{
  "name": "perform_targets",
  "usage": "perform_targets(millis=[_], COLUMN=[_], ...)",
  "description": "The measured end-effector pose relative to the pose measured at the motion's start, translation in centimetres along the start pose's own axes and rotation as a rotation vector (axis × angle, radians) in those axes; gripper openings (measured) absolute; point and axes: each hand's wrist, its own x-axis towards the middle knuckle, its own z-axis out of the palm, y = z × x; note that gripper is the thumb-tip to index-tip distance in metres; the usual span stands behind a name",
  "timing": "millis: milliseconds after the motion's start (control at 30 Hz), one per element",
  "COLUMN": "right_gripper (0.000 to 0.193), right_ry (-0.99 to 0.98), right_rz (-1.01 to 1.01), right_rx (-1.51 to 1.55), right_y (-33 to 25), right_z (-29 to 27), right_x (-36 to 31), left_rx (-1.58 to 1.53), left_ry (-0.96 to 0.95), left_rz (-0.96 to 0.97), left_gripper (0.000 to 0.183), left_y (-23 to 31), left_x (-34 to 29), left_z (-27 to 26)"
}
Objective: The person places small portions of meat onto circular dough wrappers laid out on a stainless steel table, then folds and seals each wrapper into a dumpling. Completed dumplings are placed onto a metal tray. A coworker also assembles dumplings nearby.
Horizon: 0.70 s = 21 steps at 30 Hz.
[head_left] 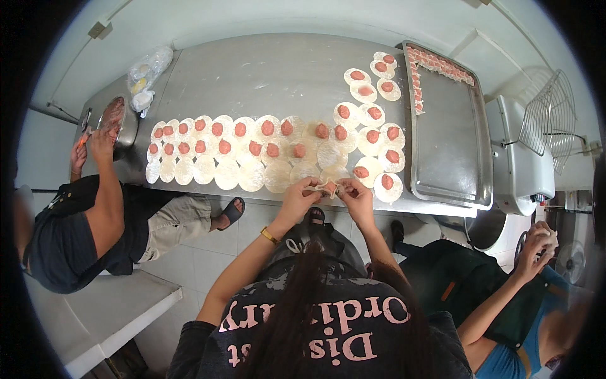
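Observation:
At the near edge of the steel table, my left hand (299, 199) and my right hand (357, 198) pinch opposite sides of one round dumpling wrapper (329, 189). Its rim is gathered up in folds around a lump of pink meat filling. Just beyond my fingers lie rows of flat, floured wrappers (250, 175), many topped with a ball of pink filling (255, 148). More topped wrappers (387, 187) are spread to the right of my right hand.
A large metal tray (413, 158) at right holds rows of finished dumplings (442, 65) along two sides. At left, a person's hands (101, 145) work at a metal bowl (128, 126) of meat. Another person's hands (538, 245) are at lower right. A plastic bag (150, 72) lies far left.

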Motion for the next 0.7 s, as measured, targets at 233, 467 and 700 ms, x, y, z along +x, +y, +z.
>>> perform_targets(millis=[233, 467, 700], right_gripper=[0.038, 0.032, 0.027], right_ry=[0.058, 0.127, 0.291], right_rz=[-0.193, -0.233, -0.297], right_rx=[-0.175, -0.530, -0.638], right_y=[0.7, 0.3, 0.7], right_z=[1.4, 1.3, 2.4], right_x=[-0.4, -1.7, -3.0], left_rx=[0.447, 0.505, 0.552], left_ry=[0.049, -0.006, -0.098], left_rz=[0.280, 0.196, 0.212], left_gripper=[0.018, 0.025, 0.037], left_y=[-2.3, -2.5, -3.3], left_x=[1.0, 0.7, 0.8], left_z=[0.0, 0.1, 0.6])
